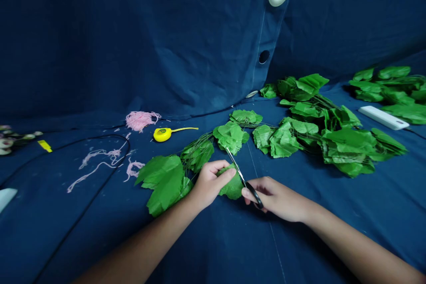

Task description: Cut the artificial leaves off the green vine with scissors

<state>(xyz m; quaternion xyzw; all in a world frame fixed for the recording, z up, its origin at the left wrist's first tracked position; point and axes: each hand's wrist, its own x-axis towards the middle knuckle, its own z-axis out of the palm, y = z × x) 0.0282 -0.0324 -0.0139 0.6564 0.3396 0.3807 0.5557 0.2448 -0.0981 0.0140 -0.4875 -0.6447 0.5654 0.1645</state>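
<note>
My right hand (271, 197) is closed around the black handles of a pair of scissors (242, 176). Their metal blades point up and to the left, towards a bunch of artificial leaves (229, 136). My left hand (213, 182) is closed, thumb against fingers, on a green artificial leaf (233, 186) right beside the blades. Whether the blades touch a stem I cannot tell. Left of my left hand lie more large green leaves (166, 179), with thin stems running up behind it.
Heaps of green leaves (348, 142) lie to the right, near a white power bank (382, 116) with a cable. A yellow tape measure (162, 134), a pink yarn bundle (141, 120), loose yarn strands (89, 176) and a black cable (96, 195) lie left on the blue cloth (216, 248).
</note>
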